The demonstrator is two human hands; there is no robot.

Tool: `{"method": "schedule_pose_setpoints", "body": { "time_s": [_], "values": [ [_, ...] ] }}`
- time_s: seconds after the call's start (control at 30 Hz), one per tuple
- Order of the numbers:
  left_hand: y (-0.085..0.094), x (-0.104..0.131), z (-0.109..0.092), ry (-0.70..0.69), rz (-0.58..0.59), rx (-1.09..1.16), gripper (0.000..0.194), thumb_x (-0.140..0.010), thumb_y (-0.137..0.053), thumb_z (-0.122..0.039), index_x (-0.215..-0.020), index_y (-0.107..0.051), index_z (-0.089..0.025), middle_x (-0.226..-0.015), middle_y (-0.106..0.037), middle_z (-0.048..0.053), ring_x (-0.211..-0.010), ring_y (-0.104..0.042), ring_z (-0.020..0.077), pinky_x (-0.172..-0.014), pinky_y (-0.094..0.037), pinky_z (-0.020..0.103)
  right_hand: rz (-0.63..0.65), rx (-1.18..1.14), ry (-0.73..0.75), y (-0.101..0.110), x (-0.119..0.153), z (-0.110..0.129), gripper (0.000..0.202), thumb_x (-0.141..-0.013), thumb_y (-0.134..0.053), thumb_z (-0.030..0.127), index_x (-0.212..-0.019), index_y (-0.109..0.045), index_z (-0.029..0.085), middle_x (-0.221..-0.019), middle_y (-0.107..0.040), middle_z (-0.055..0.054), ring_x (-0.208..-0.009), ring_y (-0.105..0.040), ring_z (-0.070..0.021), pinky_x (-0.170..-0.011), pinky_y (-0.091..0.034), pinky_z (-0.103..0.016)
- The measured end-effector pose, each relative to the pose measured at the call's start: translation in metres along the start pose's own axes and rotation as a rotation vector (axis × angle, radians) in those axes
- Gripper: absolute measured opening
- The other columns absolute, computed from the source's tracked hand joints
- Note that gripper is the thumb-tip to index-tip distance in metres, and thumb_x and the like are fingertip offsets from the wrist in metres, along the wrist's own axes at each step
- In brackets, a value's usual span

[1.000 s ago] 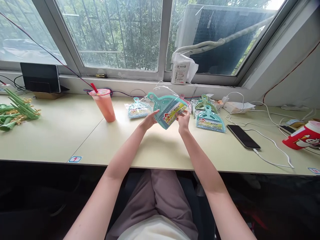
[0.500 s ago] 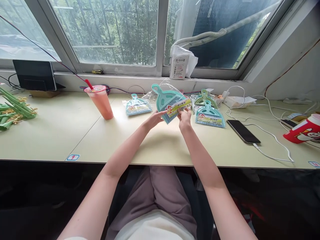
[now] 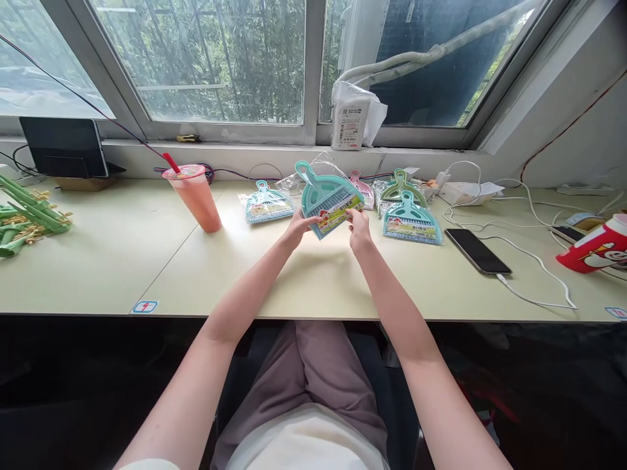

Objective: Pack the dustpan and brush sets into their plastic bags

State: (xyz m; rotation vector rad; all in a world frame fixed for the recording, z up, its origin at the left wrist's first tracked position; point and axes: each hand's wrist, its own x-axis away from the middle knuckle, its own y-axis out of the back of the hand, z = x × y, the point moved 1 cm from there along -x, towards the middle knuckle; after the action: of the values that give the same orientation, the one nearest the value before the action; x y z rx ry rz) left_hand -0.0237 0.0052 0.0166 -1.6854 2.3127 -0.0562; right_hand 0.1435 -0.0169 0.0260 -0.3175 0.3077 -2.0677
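Note:
Above the table, a teal mini dustpan and brush set is held tilted, its handle toward the upper left. A yellow printed label crosses its blue bristles. My left hand grips the set's lower left edge, thumb on the front. On the right side, my right hand pinches the label's end. To the left lies a wrapped teal dustpan set. Right of my hands, another wrapped teal set lies before a green one. A pink set shows partly behind the held one.
A cup with an orange-pink drink stands at left, past it a tablet and green stalks. At right are a charging phone, white cables and a red cup. A box stands on the window sill.
The label has swung to lie against the held set's front, along its lower right edge. The set has tilted slightly, and the pink set behind shows more.

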Motion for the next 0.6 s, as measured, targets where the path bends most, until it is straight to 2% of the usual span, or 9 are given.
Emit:
{"method": "schedule_pose_setpoints", "body": {
  "time_s": [0.13,0.23,0.4,0.6],
  "values": [
    [-0.0034,0.0007,-0.002,-0.107,0.064,0.022,0.071,-0.057,-0.085,-0.028,-0.123,-0.062,-0.02,-0.108,-0.073,0.008,-0.111,-0.063,0.0294,-0.101,-0.045,0.044,0.0,-0.053,0.056,0.0033,-0.0066,0.0013,0.012,-0.075,-0.063,0.015,-0.083,-0.058,0.021,-0.083,-0.067,0.004,-0.085,-0.062,-0.0114,-0.073,-0.053,-0.022],
    [-0.0052,0.0016,-0.003,-0.114,0.09,0.056,0.074,-0.054,-0.087,-0.028,-0.124,-0.062,-0.018,-0.109,-0.072,0.009,-0.11,-0.063,0.0302,-0.101,-0.045,0.045,0.074,-0.177,0.061,0.0015,-0.0066,0.0028,0.013,-0.075,-0.063,0.011,-0.083,-0.058,0.02,-0.085,-0.069,0.003,-0.089,-0.065,-0.0113,-0.078,-0.057,-0.022],
    [-0.0048,0.0023,-0.0048,-0.069,0.089,0.061,0.064,-0.049,-0.09,-0.027,-0.107,-0.067,-0.014,-0.108,-0.072,0.012,-0.109,-0.063,0.0319,-0.1,-0.047,0.046,0.187,-0.25,-0.073,-0.0018,-0.0034,0.0061,0.006,-0.082,-0.063,0.016,-0.087,-0.06,0.019,-0.079,-0.07,0.001,-0.08,-0.069,-0.014,-0.076,-0.061,-0.027],
    [-0.0036,0.0001,-0.0009,-0.081,0.138,0.041,0.071,-0.05,-0.09,-0.027,-0.116,-0.065,-0.016,-0.115,-0.07,0.011,-0.114,-0.061,0.0325,-0.101,-0.046,0.048,0.186,-0.305,-0.143,0.0004,-0.007,0.0036,0.008,-0.085,-0.062,0.019,-0.093,-0.062,0.018,-0.079,-0.072,0.001,-0.072,-0.069,-0.012,-0.072,-0.061,-0.025]
  ]
}}
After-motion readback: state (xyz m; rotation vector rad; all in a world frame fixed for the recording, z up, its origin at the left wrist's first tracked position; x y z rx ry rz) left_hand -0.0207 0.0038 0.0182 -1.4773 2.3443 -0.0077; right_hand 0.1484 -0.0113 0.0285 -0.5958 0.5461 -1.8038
